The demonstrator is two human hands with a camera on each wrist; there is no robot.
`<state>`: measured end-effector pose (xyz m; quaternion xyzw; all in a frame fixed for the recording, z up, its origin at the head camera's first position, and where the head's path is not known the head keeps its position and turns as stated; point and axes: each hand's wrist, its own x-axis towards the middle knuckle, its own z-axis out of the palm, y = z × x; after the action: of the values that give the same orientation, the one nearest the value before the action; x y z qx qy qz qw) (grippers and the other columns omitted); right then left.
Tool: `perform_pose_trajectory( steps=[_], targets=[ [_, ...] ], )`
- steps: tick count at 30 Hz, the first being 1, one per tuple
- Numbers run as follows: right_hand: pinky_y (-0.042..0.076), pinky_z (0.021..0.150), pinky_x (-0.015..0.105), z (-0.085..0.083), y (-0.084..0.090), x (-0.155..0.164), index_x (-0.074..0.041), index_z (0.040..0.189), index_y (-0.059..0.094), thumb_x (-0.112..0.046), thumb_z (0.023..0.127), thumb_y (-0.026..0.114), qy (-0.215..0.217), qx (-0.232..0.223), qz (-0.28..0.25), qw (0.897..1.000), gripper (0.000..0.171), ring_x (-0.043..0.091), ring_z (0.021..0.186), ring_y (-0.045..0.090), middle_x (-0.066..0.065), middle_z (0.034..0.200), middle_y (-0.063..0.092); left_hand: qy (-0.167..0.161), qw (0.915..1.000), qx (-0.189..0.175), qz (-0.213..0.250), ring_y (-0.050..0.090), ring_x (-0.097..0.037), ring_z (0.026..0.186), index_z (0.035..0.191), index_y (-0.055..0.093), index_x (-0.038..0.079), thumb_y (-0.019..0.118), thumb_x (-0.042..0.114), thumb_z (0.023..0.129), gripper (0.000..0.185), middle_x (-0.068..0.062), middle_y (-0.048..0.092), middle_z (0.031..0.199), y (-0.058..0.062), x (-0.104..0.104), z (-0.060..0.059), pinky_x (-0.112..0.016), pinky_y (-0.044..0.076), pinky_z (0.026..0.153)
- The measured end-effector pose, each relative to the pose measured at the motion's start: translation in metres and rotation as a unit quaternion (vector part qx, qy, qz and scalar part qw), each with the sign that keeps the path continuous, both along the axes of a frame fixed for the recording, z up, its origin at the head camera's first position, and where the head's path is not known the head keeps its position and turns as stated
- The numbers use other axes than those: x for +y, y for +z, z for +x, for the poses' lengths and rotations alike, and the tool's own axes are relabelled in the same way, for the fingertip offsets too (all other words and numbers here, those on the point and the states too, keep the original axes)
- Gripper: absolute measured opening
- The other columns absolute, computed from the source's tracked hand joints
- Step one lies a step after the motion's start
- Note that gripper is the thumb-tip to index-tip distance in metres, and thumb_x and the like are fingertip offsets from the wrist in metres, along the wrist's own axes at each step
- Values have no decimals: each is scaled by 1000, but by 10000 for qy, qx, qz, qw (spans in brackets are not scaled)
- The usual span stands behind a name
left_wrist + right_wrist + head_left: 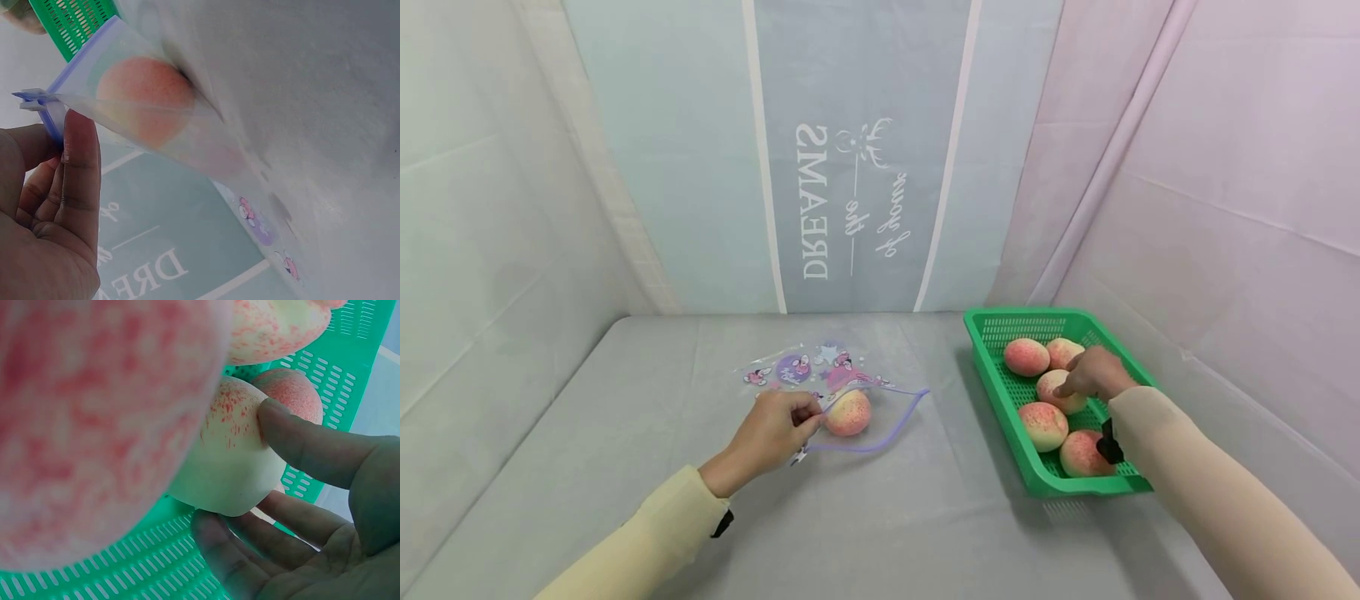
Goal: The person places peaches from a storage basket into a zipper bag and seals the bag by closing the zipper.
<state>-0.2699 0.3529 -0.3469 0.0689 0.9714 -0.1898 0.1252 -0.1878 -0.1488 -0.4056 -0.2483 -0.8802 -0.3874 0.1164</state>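
My left hand (772,429) pinches the purple-edged mouth of a clear zip bag (215,140) between thumb and fingers, close to its white slider (32,100). Pink cartoon prints cover the bag, which lies on the table with its mouth spread. Inside it, near the mouth, is one peach (848,413). Over the green basket (1000,408), my right hand (1101,373) holds a pale peach (234,456) with red flecks. The right wrist view shows the thumb on one side of that peach and fingertips under the other. Other peaches (1042,426) lie around it in the basket.
The basket stands at the right of the grey cloth-covered table (880,533), near the right fabric wall (1247,208). A blue-grey cloth (865,83) with mirrored white lettering hangs at the back. Another pale fabric wall (497,208) rises at the left.
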Motion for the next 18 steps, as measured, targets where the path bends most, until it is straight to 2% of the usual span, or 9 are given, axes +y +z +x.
perform_pose_trajectory(
  steps=[3,9,12,18],
  targets=[
    [56,81,46,-1,0,-2,17,125,60,-27,84,85,120,0,127,9998,65,47,107,60,36,126,58,-49,10000,-3,14,50,-4,56,78,72,15,78,0,88,20,2,65,68,0,-1,0,-23,47,52],
    [55,67,39,0,1,-7,17,121,60,-23,85,84,121,-11,95,9999,59,34,85,63,32,117,62,-17,10000,-53,-20,49,-4,55,77,71,16,78,1,89,21,6,63,67,-1,-2,0,-24,46,51],
    [55,69,39,1,3,-7,16,120,61,-23,84,84,36,8,91,10000,58,36,90,62,31,116,62,-20,9999,-111,-19,49,-4,56,77,71,17,78,2,89,20,6,63,67,0,-2,0,-23,46,52],
    [56,80,47,3,14,-2,19,129,55,-24,86,80,103,157,157,9997,65,51,110,58,39,128,55,-56,9999,-98,-5,49,-4,56,78,72,16,77,2,90,19,7,63,67,2,-2,0,-23,46,52]
  ],
)
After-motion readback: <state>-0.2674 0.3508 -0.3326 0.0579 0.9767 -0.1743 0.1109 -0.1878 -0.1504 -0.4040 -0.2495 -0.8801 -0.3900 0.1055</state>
